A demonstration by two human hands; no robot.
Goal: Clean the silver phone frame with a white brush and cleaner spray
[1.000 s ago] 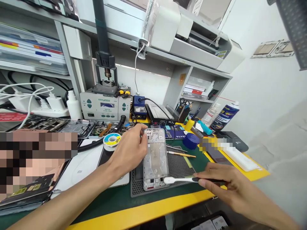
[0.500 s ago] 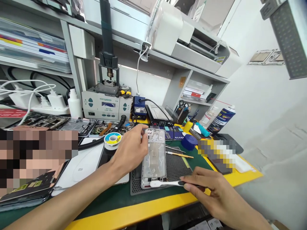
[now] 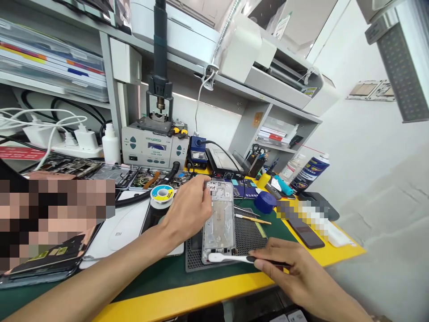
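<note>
A white phone frame (image 3: 219,221) lies lengthwise on a black perforated mat (image 3: 248,235) on the green bench. My left hand (image 3: 187,210) grips the frame's far left corner, fingers curled over its top edge. My right hand (image 3: 288,268) pinches the dark handle of a white toothbrush (image 3: 228,258), held sideways. The brush head rests on the near end of the frame.
A solder spool (image 3: 161,194) and a white tablet (image 3: 124,228) lie to the left. Behind stand a rework station (image 3: 154,147), a blue tin (image 3: 264,201), a spray can (image 3: 310,172) and tool pots. A wooden stick (image 3: 253,219) and a dark phone (image 3: 304,232) lie right. The yellow bench edge (image 3: 201,295) runs near me.
The toothbrush head has slid left along the near end of the frame, my right hand following. My left hand keeps its grip; the view has shifted slightly.
</note>
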